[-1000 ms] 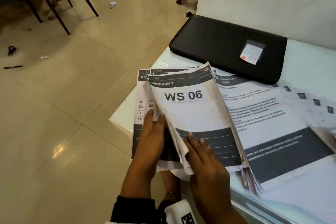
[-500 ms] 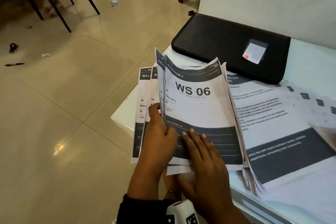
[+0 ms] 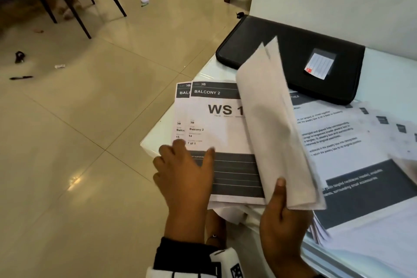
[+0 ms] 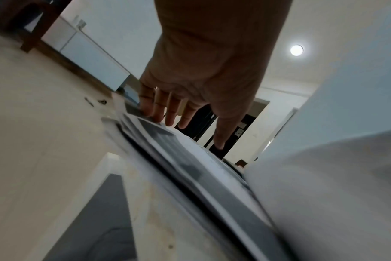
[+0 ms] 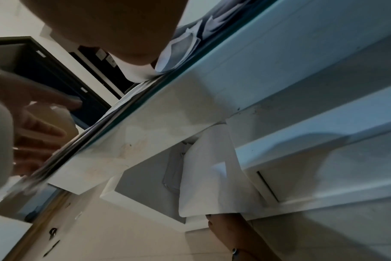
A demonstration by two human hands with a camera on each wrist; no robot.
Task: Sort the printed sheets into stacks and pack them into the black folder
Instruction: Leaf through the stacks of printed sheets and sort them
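My right hand (image 3: 282, 205) grips the bottom edge of a bundle of printed sheets (image 3: 275, 124), lifted upright with its blank backs toward me. My left hand (image 3: 187, 165) lies flat with straight fingers (image 4: 167, 113) on the lower left of a sheet headed "BALCONY 2" (image 3: 216, 119), which tops a small stack at the table's left corner. Another "Balcony" sheet (image 3: 180, 117) peeks out from under it. A larger spread of printed sheets (image 3: 352, 156) covers the table to the right. The closed black folder (image 3: 293, 52) lies at the back, against the wall.
The white glass-topped table (image 3: 203, 70) ends just left of the stack, with tiled floor (image 3: 90, 119) beyond. Chair legs (image 3: 85, 0), a pen (image 3: 21, 77) and small litter lie on the floor. In the right wrist view a drawer (image 5: 159, 185) under the table stands open.
The bundle topped by "WS 06" has been lifted and turned over to the right by my right hand, uncovering the "BALCONY 2" sheet. My left hand let go of the bundle and now lies on that sheet.
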